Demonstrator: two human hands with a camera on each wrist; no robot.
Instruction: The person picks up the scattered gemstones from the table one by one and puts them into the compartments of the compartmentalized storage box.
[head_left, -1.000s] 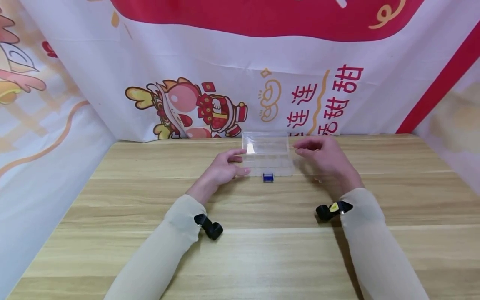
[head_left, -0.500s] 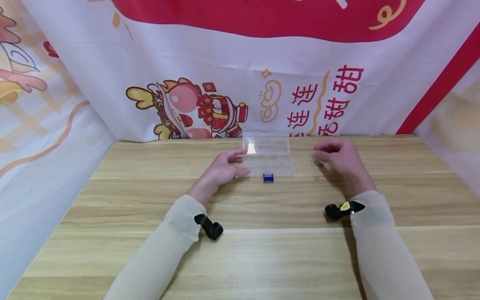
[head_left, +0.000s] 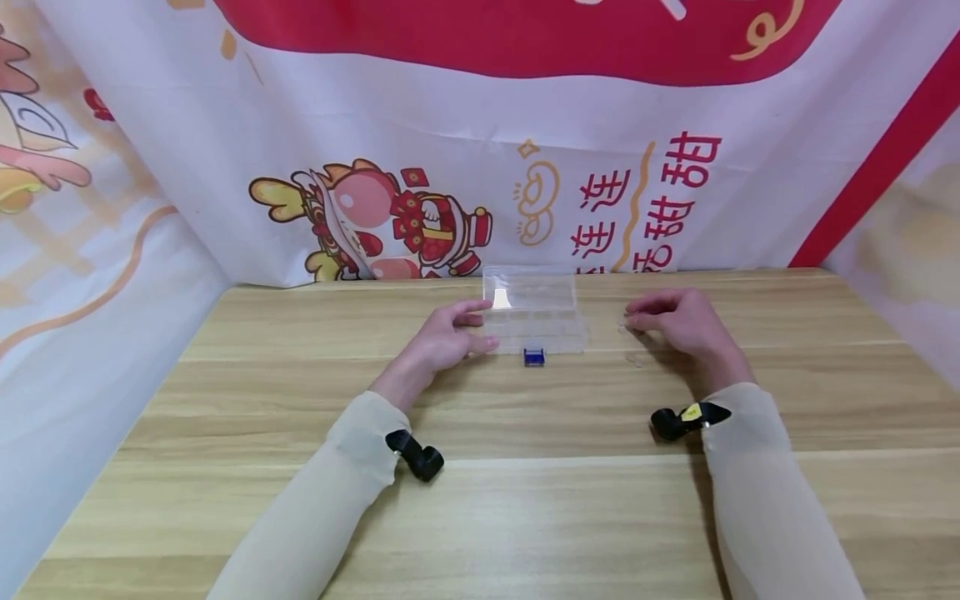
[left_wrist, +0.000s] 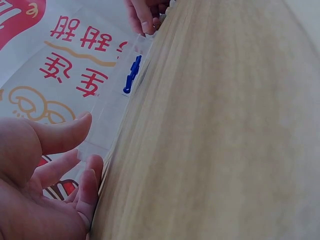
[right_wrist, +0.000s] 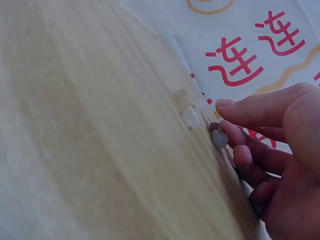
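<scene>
A clear plastic compartment box [head_left: 542,333] sits near the back of the table, its clear lid [head_left: 536,287] raised at the rear. A blue latch [head_left: 534,357] projects from its front edge. My left hand [head_left: 448,336] rests at the box's left end, thumb by the front corner, fingers spread toward the hinge. To the box's right, my right hand [head_left: 682,321] is low over the table among small rounded beads. In the right wrist view, a brown bead [right_wrist: 216,127] and a grey bead [right_wrist: 219,139] lie by its fingertips, thumb apart. A whitish bead [right_wrist: 190,118] and a yellowish bead [right_wrist: 183,97] lie nearby.
A printed cloth [head_left: 420,108] with red lettering hangs directly behind the wooden table [head_left: 525,517], and more cloth covers the sides. Black wrist cameras [head_left: 415,456] sit on both sleeves.
My right hand has moved right, away from the box's right end, and lowered to the table by the beads. My left hand and the box have stayed in place.
</scene>
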